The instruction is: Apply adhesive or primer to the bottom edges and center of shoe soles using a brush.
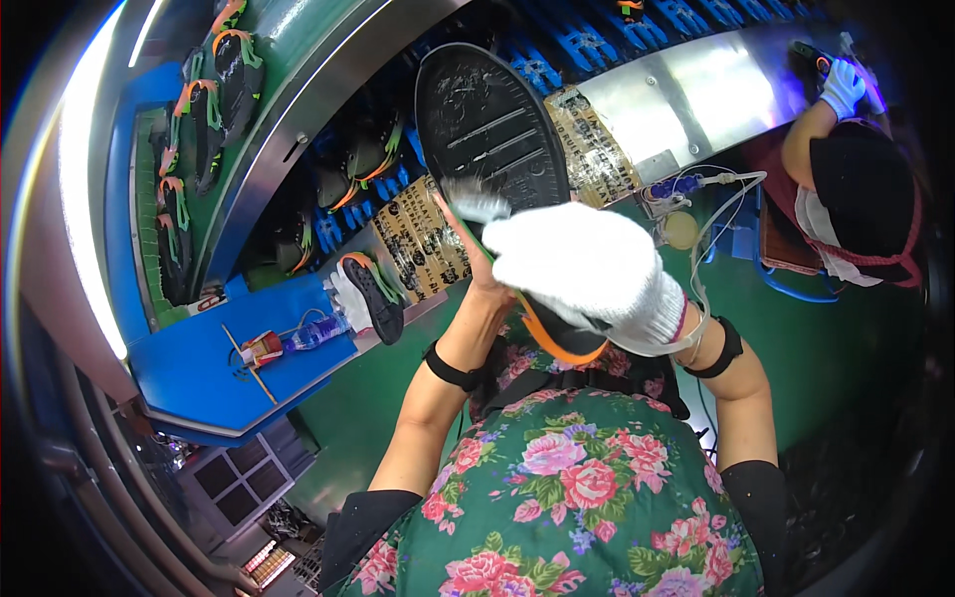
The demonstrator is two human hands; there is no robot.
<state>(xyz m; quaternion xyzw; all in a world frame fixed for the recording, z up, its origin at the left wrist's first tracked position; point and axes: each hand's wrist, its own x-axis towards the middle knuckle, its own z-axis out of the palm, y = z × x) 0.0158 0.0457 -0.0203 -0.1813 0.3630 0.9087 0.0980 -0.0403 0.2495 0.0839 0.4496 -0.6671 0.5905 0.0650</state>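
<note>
A black shoe is held up close in front of me, its grooved, partly glossy sole [489,124] facing up and its orange collar edge [562,343] toward my body. My bare left hand [479,257] is closed on the shoe's left side. Over the sole's middle is my right hand [577,264] in a white knitted glove, closed on a brush whose pale bristles [476,202] touch or hover just over the sole. The glove hides the brush handle and much of the heel. A translucent hose [701,289] runs to my right wrist.
A conveyor with blue racks [587,45] carries shoes ahead. Taped cardboard [418,234] covers parts of the metal ledge [696,95]. A shoe [371,298] and a plastic bottle [318,331] lie on the blue table [189,373]. At right, another person's gloved hand [844,88] works.
</note>
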